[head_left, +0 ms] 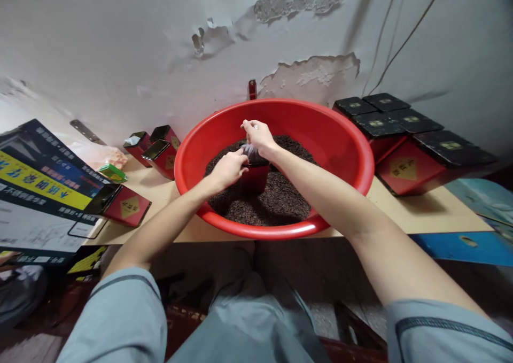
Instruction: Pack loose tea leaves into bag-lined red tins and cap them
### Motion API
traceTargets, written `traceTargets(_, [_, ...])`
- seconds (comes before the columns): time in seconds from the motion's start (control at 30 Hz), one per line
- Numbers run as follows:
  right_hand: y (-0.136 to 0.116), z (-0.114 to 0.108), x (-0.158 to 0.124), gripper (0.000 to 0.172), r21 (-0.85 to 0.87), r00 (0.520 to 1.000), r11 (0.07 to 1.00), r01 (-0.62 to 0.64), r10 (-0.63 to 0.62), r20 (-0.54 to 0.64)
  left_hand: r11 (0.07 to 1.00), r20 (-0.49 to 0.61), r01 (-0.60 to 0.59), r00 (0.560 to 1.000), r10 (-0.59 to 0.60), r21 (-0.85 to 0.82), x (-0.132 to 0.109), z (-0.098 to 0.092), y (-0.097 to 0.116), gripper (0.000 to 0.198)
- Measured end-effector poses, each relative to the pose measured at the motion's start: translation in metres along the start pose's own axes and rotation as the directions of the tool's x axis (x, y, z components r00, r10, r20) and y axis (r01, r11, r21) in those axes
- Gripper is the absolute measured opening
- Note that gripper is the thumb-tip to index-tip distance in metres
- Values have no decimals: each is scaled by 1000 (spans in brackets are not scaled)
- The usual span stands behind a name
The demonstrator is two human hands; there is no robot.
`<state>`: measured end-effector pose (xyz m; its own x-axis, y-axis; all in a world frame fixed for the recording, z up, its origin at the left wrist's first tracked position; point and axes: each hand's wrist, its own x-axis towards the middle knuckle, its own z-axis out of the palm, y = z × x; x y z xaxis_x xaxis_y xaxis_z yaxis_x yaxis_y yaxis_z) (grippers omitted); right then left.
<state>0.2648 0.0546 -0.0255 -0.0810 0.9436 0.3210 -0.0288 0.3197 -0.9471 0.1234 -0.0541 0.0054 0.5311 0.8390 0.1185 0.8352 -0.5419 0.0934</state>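
Observation:
A big red basin (352, 138) on the table holds dark loose tea leaves (280, 192). A small red tin (254, 178) stands upright in the leaves with a clear plastic liner bag (250, 150) in its mouth. My left hand (228, 169) is closed on the tin's left rim and the bag edge. My right hand (258, 136) sits just above the tin, its fingers pinched on the top of the bag.
Open red tins (162, 152) stand left of the basin, and one lies flat (128, 205) near the table edge. Several closed tins with black lids (404, 125) are stacked at right. A printed cardboard box (40, 186) leans at far left. A peeling wall lies behind.

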Motion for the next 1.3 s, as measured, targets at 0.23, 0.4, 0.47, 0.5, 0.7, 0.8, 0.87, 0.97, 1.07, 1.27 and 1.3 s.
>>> traceTargets(0.23, [-28,2,-19,54,-118,929,962,246,-200,311,944,-66,-240,971,231,-228,41,-37,-104,11])
traceTargets(0.4, [-25,12,-23,59,-292,957,915,279,-240,163,913,46,19,999,0,-408,38,-37,-108,61])
traceTargets(0.47, [-23,14,-23,59,-295,971,926,237,-219,93,885,165,16,984,69,-466,27,-25,-99,107])
traceTargets(0.5, [-22,15,-23,58,-277,975,935,224,-211,76,880,167,-2,982,92,-475,22,-17,-93,123])
traceTargets(0.7, [-29,18,-35,60,-147,948,946,287,-259,183,856,70,-28,995,74,-516,26,7,-81,113])
traceTargets(0.8, [-36,19,-39,55,-148,924,937,317,-270,270,848,192,-34,968,159,-529,38,-8,-87,95])
traceTargets(0.87, [-38,19,-38,52,-151,912,933,328,-270,309,861,263,3,953,152,-508,50,-16,-88,79])
traceTargets(0.97, [-35,16,-33,47,-194,917,925,326,-259,305,895,341,99,938,62,-435,73,-15,-81,50])
traceTargets(1.07, [-26,4,-24,41,-305,945,905,296,-232,229,923,245,115,969,-23,-368,93,-5,-68,39])
traceTargets(1.27, [-11,-15,-15,39,-394,978,896,205,-204,47,915,140,135,986,-88,-381,65,2,-46,76])
traceTargets(1.3, [-9,-13,-15,42,-389,980,901,189,-196,22,897,188,138,980,-63,-420,55,4,-42,94])
